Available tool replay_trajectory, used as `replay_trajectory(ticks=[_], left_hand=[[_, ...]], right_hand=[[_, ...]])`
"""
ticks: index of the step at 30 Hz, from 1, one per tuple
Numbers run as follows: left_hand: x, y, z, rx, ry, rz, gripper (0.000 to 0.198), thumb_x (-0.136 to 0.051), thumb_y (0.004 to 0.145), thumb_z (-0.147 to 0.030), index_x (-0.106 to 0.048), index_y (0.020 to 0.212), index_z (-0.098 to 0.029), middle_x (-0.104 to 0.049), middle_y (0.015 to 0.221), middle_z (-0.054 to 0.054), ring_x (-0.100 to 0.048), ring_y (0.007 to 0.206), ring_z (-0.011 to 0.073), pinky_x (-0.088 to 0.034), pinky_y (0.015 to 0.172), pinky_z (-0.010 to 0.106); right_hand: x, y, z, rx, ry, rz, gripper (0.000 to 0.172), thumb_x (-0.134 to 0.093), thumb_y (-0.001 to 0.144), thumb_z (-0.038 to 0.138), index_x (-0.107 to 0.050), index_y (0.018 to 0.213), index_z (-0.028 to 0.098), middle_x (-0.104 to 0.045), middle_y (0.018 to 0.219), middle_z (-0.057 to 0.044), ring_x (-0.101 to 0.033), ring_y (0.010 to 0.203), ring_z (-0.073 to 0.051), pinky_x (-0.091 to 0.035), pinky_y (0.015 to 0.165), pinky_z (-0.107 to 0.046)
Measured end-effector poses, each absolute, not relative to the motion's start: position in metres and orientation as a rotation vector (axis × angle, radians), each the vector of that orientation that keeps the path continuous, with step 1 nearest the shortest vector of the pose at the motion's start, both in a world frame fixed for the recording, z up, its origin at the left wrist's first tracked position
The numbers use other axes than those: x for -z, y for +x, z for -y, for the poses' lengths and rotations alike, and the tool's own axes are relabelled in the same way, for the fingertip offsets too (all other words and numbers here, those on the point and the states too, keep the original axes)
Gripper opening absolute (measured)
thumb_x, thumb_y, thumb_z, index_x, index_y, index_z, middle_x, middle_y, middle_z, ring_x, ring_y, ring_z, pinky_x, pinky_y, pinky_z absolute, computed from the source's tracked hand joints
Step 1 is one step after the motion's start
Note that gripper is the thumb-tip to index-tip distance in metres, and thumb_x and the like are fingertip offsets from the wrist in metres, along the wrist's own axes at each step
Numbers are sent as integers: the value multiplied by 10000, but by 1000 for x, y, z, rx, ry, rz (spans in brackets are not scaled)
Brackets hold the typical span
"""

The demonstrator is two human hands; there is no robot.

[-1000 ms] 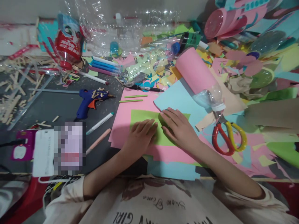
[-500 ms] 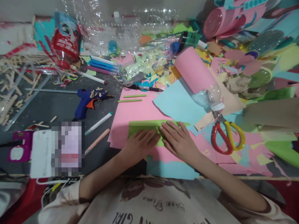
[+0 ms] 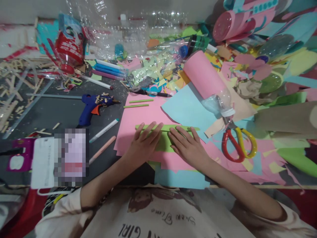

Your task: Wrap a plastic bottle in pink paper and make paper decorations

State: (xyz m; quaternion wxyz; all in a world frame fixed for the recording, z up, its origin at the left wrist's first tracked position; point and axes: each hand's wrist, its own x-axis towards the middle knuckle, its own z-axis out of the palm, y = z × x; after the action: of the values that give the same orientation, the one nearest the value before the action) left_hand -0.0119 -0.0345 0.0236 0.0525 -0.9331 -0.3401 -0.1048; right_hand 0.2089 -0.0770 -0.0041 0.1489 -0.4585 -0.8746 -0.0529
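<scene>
A green sheet of paper (image 3: pixel 164 142), its far edge folded into a narrow strip, lies over pink paper (image 3: pixel 126 132). My left hand (image 3: pixel 145 143) presses flat on its left half, with fingers spread and tips on the folded strip. On the right half rests my right hand (image 3: pixel 187 145), also flat, its fingers stretched toward the fold. Beyond the hands, two thin green paper rolls (image 3: pixel 138 103) lie side by side on the pink paper. Light blue paper (image 3: pixel 182 179) sticks out nearest to me.
To the left are a blue glue gun (image 3: pixel 90 107), a white marker (image 3: pixel 105 130) and a peach marker (image 3: pixel 102 150). Scissors (image 3: pixel 239 145) with red and yellow handles lie right, below a pink-wrapped bottle (image 3: pixel 208 76). Paper scraps (image 3: pixel 163 81) and clear plastic fill the back.
My left hand has moved forward, its fingers now spread out onto the folded strip. My right hand stays nearly in place on the green paper.
</scene>
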Motion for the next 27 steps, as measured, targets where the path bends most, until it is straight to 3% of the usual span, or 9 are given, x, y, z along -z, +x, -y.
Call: replay_trajectory(ticks=[4, 11, 21, 27], left_hand=[[-25, -10, 30, 294, -2858, 1082, 424, -429, 965, -138, -523, 1378, -130, -606, 1388, 106, -505, 1334, 256, -393, 1141, 469], [-28, -9, 27, 329, -2780, 1081, 415, -443, 972, -147, -501, 1382, -115, -612, 1384, 93, -516, 1334, 247, -386, 1140, 455], [-19, -9, 17, 299, -2855, 1158, 441, -411, 979, -153, -430, 1413, -78, -564, 1428, 145, -446, 1406, 257, -373, 1161, 458], [-12, -11, 17, 317, -2967, 1241, 283, -392, 996, -247, -561, 1172, -103, -505, 1462, 213, -446, 1404, 302, -418, 1124, 496]], right_hand=[[0, 209, 71, 115, -1343, 2503, 537, -504, 963, 221, -386, 1487, 198, -665, 1332, -96, -536, 1307, -217, -281, 1189, -445], [-12, 208, 59, 143, -1397, 2401, 682, -495, 965, 204, -177, 1569, 202, -655, 1339, -110, -563, 1277, -220, -240, 1204, -441], [-4, 204, 48, 140, -1423, 2446, 608, -449, 973, 269, -255, 1538, 153, -614, 1381, -140, -504, 1330, -244, -238, 1200, -454], [1, 206, 53, 83, -1477, 2531, 553, -389, 997, 314, -341, 1515, 126, -581, 1427, -142, -479, 1345, -239, -297, 1167, -412]])
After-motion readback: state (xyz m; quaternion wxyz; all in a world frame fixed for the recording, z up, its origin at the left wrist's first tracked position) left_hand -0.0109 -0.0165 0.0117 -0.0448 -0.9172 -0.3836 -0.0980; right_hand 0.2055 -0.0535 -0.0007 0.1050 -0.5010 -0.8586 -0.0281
